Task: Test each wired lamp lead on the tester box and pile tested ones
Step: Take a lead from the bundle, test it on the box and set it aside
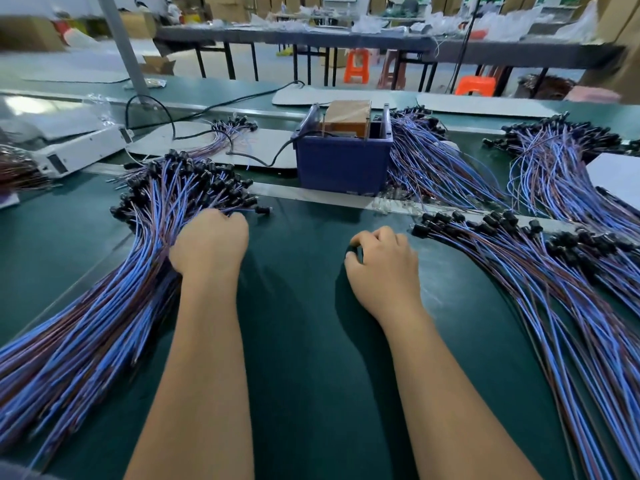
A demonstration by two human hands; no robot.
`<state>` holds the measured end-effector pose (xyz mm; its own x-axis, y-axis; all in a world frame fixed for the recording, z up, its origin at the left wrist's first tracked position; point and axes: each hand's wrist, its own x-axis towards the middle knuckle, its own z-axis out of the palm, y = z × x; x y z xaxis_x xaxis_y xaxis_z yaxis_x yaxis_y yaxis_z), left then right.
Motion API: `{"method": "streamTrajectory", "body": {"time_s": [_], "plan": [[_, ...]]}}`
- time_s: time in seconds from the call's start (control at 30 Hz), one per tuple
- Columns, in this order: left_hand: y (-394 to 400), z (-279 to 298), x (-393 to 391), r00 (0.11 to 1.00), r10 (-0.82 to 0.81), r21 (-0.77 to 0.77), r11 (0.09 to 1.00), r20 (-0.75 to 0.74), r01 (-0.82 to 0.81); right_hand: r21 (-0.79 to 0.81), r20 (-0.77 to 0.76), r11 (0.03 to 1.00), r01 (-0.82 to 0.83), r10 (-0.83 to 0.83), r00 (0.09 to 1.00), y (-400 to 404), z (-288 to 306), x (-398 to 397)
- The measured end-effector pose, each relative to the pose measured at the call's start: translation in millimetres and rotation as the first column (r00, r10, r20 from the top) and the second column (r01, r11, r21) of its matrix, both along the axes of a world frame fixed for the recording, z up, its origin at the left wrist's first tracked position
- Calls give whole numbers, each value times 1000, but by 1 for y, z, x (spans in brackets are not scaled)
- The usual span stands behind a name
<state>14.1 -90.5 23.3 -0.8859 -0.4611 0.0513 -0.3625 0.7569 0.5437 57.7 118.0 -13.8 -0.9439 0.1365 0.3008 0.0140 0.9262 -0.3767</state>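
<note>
The blue tester box (343, 164), with a brown block in its top and a black cable running into it, stands at the middle back of the green mat (304, 306). A big pile of blue-and-brown lamp leads (114, 306) with black lamp heads fans out on the left. My left hand (209, 245) lies on this pile's right edge, fingers curled down into the wires and gripping some; one lead with a black head (263, 210) sticks out to its right. My right hand (382, 263) rests on the mat with loosely curled fingers, nothing visible in them, just left of another lead pile (519, 271).
More lead piles lie behind, to the right of the box (433, 161), at the far right (561, 157) and at the back left (228, 133). A white device (79, 150) sits at the left, a grey pole (121, 46) rises behind it, and a white sheet (616, 174) lies at the right edge.
</note>
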Motion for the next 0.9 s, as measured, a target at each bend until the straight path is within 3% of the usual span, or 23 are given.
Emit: {"method": "streamTrajectory", "body": {"time_s": [0.07, 0.13, 0.2, 0.3, 0.47, 0.7, 0.9], "plan": [[0, 4, -3, 975, -28, 12, 999, -220, 31, 1, -1, 1000, 4, -4, 1000, 0, -1, 0], [1, 6, -11, 947, -119, -35, 993, -299, 114, -3, -2, 1000, -3, 3, 1000, 0, -1, 0], [2, 2, -20, 946, -224, -86, 974, -233, 209, -19, 1, 1000, -9, 9, 1000, 1, -2, 0], [4, -12, -29, 974, -213, -163, 967, -82, 198, -43, -3, 999, -11, 11, 1000, 2, -2, -1], [9, -24, -32, 985, -158, -258, 957, -72, 134, -59, -3, 998, -10, 10, 1000, 1, -2, 0], [2, -28, -32, 909, -89, 8, 995, -407, 101, -94, -12, 996, -1, 0, 1000, 2, -1, -1], [7, -14, -30, 851, 70, 252, 965, -520, 75, -111, -9, 994, 4, -5, 1000, 0, 0, -1]]}}
